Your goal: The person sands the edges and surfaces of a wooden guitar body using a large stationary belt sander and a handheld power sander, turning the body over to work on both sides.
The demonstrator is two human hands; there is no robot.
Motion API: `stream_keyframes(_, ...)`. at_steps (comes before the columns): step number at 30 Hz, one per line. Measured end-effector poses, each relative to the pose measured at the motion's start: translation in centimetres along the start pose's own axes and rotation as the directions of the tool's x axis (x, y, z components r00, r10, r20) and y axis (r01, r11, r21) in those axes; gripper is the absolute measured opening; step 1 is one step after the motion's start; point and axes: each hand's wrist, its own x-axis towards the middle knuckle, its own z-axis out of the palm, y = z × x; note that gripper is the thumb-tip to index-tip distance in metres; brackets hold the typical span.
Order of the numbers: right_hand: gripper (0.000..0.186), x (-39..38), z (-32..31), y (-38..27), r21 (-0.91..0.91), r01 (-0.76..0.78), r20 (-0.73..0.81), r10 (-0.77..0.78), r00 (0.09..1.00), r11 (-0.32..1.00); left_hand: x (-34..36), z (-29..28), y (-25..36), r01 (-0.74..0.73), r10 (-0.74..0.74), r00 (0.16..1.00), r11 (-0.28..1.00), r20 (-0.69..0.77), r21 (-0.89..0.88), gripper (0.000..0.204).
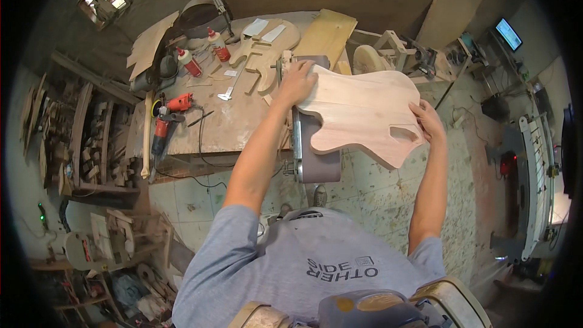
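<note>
A pale wooden guitar body (pixel 364 106) with a cut-out slot near its right end is held up in front of me. My left hand (pixel 296 84) grips its left end, fingers closed over the edge. At the opposite end, my right hand (pixel 429 121) is closed round the rim beside the slot. Under and beside the body's left part stands a belt sander (pixel 320 167) with a brown-grey belt. How closely the wood's edge meets the belt is hidden by the body and my left hand.
The workbench (pixel 212 133) on the left bears a red angle polisher (pixel 167 115), two red-and-white bottles (pixel 218 45), a caliper (pixel 229 90) and wooden templates (pixel 261 64). A black cord (pixel 203 146) hangs off its front edge. Wood-filled shelves (pixel 91 140) line the left wall; a screen (pixel 509 34) glows at right.
</note>
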Motion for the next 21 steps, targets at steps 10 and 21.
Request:
stream_keyframes(10, 0.070, 1.5, 10.9, 0.3, -0.001, 0.088, 0.110, -0.088, 0.990, 0.996, -4.3, -6.3, -8.4, 0.256, -0.390, 0.915, 0.760, -0.104, -0.597, 0.068)
stream_keyframes(21, 0.062, -8.3, 14.1, -14.4, -0.034, 0.756, 0.039, -0.755, 0.654, 0.653, -6.1, -20.8, 3.9, -0.570, -0.307, 0.762, 0.101, -0.570, -0.816, 0.089)
